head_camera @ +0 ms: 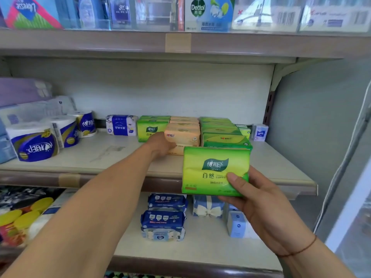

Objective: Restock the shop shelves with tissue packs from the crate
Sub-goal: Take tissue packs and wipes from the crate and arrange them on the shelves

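Many soft tissue packs [219, 128] already sat on the grey shelf [90, 155]. The right hand [261, 199] gripped one more green plastic pack [212, 169], not shelved yet. The left hand [160, 144] touched a peach pack [183, 137], but I could not tell its grip.

beige shop shelves [100, 155], white back panel [160, 91], grey side wall [301, 121], glass door [357, 213] at right

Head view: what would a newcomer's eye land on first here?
The bright green tissue pack, gripped by the right hand just in front of the middle shelf edge, at centre right. Next, the left hand, stretched onto that shelf and touching the front peach tissue pack between the green rows. Blue-and-white toilet rolls stand at the shelf's left end.
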`<action>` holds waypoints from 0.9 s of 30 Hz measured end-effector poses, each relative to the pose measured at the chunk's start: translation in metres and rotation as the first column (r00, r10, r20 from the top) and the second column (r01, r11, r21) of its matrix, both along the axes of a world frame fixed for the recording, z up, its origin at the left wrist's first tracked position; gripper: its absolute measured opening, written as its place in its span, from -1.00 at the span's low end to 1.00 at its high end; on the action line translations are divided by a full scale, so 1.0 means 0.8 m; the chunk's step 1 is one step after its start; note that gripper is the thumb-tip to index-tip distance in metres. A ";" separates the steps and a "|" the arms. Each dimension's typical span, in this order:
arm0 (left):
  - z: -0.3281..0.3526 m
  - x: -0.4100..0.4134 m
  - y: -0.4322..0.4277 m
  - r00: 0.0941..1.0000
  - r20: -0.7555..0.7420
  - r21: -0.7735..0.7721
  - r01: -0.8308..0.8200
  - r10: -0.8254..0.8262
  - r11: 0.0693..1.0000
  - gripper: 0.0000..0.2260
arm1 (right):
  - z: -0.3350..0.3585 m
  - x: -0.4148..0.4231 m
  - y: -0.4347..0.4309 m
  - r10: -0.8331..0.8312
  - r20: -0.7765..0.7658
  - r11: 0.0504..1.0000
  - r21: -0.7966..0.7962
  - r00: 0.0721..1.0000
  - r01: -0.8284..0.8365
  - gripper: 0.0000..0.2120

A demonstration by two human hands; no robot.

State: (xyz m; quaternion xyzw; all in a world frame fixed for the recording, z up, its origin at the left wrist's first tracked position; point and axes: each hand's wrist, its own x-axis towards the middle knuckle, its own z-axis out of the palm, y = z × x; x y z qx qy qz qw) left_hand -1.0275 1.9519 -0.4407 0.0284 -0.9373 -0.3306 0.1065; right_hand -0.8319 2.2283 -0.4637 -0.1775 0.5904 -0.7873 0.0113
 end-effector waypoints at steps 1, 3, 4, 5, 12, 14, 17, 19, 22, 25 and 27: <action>-0.001 -0.002 -0.001 1.000 0.010 -0.014 -0.012 0.013 1.000 -0.70 | 0.001 0.000 -0.001 -0.004 0.002 1.000 0.003 1.000 0.004 -0.68; 0.001 -0.003 -0.004 0.998 0.030 -0.057 -0.061 0.063 0.996 -0.66 | 0.003 0.001 -0.002 -0.010 0.006 1.000 0.001 1.000 0.010 -0.68; 0.005 0.002 -0.003 0.995 0.037 -0.100 -0.085 0.089 0.991 -0.61 | 0.005 0.003 -0.002 -0.010 0.010 1.000 0.000 1.000 0.010 -0.67; 0.010 0.009 -0.001 0.993 0.035 -0.151 -0.107 0.114 0.983 -0.56 | 0.005 0.005 -0.002 -0.010 0.016 1.000 0.000 1.000 0.010 -0.67; 0.043 0.168 0.027 0.982 -0.181 0.375 0.026 0.046 0.927 -0.57 | 0.003 0.044 0.001 0.003 0.048 1.000 -0.015 0.999 -0.002 -0.67; 0.045 0.238 0.035 0.978 -0.139 0.575 0.207 -0.156 0.791 -0.55 | 0.004 0.058 0.000 0.011 0.043 1.000 -0.015 0.999 -0.010 -0.68; 0.032 0.327 0.046 0.921 -0.043 0.577 0.339 -0.386 0.743 -0.50 | 0.000 0.078 -0.005 0.016 0.042 1.000 -0.003 0.999 -0.016 -0.68; 0.013 0.363 0.050 0.933 -0.045 0.522 0.326 -0.357 0.788 -0.49 | -0.007 0.092 -0.010 0.026 0.050 1.000 0.003 0.998 -0.026 -0.68; -0.005 0.390 0.044 0.960 -0.114 0.501 0.278 -0.255 0.820 -0.48 | -0.020 0.111 -0.017 0.064 0.063 0.998 0.013 0.996 -0.065 -0.66; 0.001 0.399 0.024 0.968 -0.124 0.507 0.251 -0.218 0.825 -0.53 | -0.026 0.121 -0.019 0.068 0.088 0.998 0.005 0.994 -0.069 -0.58; 0.013 0.394 0.007 0.976 -0.124 0.490 0.218 -0.180 0.844 -0.55 | -0.028 0.121 -0.017 0.048 0.139 0.999 -0.024 0.989 -0.046 -0.55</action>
